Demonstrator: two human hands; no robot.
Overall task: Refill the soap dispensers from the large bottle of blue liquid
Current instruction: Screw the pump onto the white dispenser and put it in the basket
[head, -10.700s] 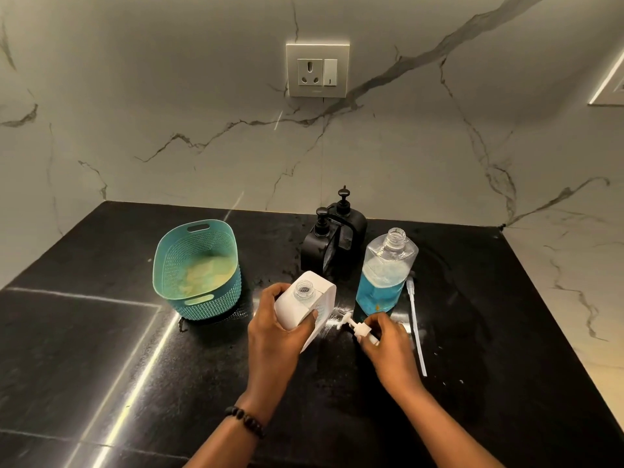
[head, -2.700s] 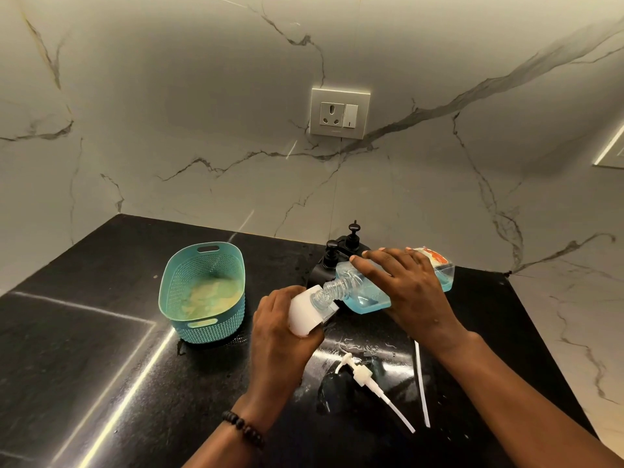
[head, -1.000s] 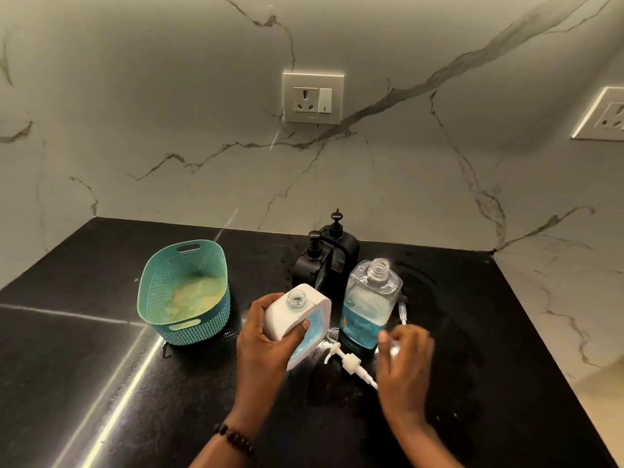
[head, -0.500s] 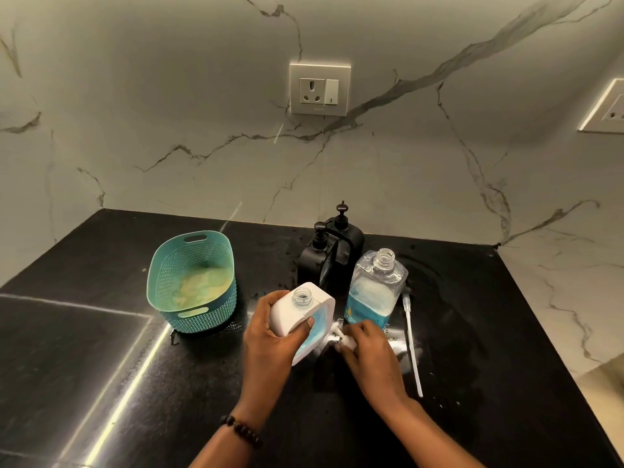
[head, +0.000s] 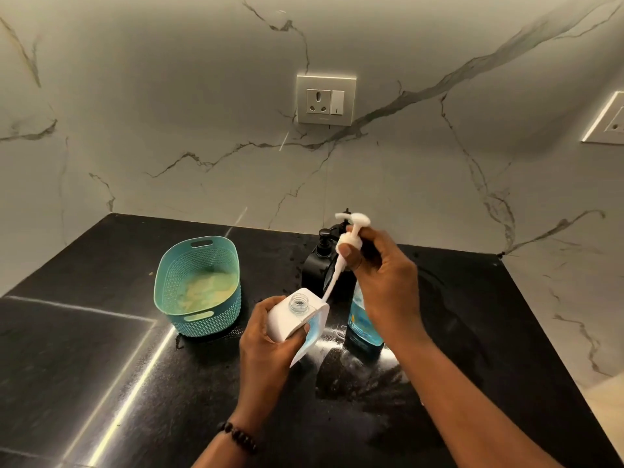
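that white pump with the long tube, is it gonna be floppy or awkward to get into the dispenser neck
The white pump is probably light: the right hand pinches it at the collar alone. Its thin tube curves slightly, so it likely flexes and may wander off the white dispenser's narrow neck. The counter looks wet, so possibly slippery.

Black stone countertop, glossy, with a bright light streak across its lower left. On it, left of centre in my view, stands a teal perforated basket holding something pale yellow-green; what it is, I cannot tell. Behind, a white marble-veined wall carries a socket plate at upper centre and a second socket plate cut by the right edge.
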